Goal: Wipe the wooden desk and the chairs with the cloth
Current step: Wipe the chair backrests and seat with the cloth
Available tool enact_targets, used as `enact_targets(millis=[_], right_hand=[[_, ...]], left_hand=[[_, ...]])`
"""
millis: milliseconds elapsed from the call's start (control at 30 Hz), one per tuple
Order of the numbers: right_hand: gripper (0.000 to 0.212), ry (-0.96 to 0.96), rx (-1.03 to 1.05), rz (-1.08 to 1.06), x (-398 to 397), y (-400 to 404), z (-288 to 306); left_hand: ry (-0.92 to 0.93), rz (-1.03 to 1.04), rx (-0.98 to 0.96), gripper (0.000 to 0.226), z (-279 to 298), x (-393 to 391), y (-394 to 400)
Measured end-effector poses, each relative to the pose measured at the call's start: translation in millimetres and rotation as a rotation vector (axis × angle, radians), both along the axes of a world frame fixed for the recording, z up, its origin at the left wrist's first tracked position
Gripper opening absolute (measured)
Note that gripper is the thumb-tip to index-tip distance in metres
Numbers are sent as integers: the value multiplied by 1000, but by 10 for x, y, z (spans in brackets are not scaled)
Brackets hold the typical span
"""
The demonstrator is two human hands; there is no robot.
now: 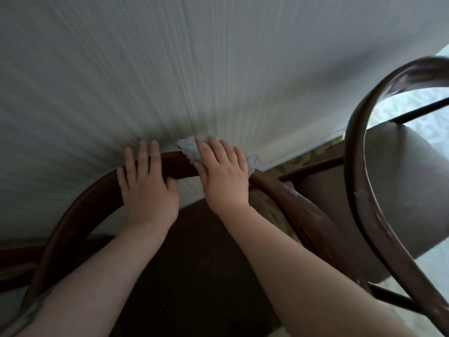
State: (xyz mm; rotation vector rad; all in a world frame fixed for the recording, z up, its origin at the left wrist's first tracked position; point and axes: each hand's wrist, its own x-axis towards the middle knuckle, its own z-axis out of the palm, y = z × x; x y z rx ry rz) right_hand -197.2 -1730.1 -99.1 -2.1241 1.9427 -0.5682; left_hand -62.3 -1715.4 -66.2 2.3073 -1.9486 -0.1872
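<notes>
A dark brown bentwood chair point(80, 210) stands right below me, its curved back rail arching across the middle and its dark seat under my forearms. My left hand point(145, 188) grips the top of that rail, fingers over it and thumb hooked underneath. Just to the right, my right hand point(223, 173) presses a pale grey cloth point(188, 149) onto the same rail with fingers straight. The cloth pokes out above and to the right of the hand. A second bentwood chair point(364, 166) with a grey-brown seat stands to the right.
A pale, finely striped wall point(170, 69) rises directly behind the chair rail, very close to both hands. Patterned floor point(306, 156) shows between the two chairs. Light-coloured floor point(413, 110) lies beyond the second chair.
</notes>
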Motion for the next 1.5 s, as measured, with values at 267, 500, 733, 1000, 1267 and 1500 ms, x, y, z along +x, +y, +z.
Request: enact_targets(millis=[267,500,733,1000,1267,1500], right_hand=[[54,-98,-61,-497,37,536,-261],[52,28,0,-449,-445,504,-241],[61,-27,-21,-254,-118,460,-122],[40,4,-2,-569,-524,716,-88],[33,-223,209,-395,-809,377,143],[74,44,10,-265,-415,666,-177]], left_hand=[[-6,-465,29,58,-23,-460,-14],[32,-407,16,58,-97,-527,6],[68,-374,-7,57,-97,-562,-11],[46,-332,53,53,-64,-700,59],[47,-367,141,55,-64,-820,45],[80,-354,99,55,-109,-851,50]])
